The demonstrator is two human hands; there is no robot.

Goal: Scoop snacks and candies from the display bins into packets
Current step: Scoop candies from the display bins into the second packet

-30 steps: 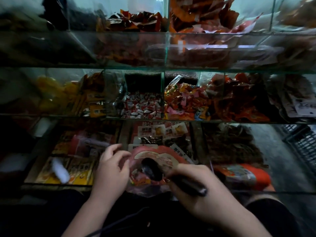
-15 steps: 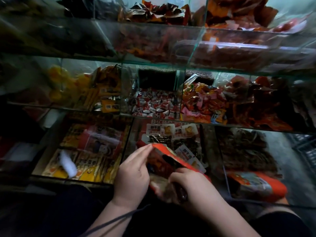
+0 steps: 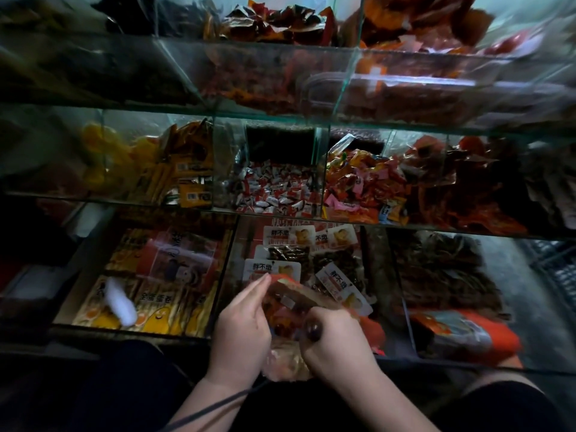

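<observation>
An orange and clear packet [image 3: 288,302] with snacks inside sits between my hands, low in the middle of the view. My left hand [image 3: 241,328] pinches its left edge with the fingers stretched toward the packet's top rim. My right hand [image 3: 338,341] is closed on the packet's right side and also on a dark scoop, whose rounded handle end [image 3: 313,329] sticks out of the fist. The scoop's bowl is hidden. Behind the packet lies a glass bin of white-labelled brown snack packs [image 3: 299,254].
Glass bins rise in three tiers: red and white candies [image 3: 276,190], mixed orange and pink candies [image 3: 363,188], yellow packs [image 3: 184,176]. The bottom row holds yellow stick boxes with a white scoop [image 3: 120,302] on the left, dark dried snacks [image 3: 442,275] and a filled orange packet [image 3: 461,333] on the right.
The packet has gone from mouth wide open with the scoop bowl inside to squeezed narrow between both hands. The scoop now stands handle-up in my right fist. The view shifted left.
</observation>
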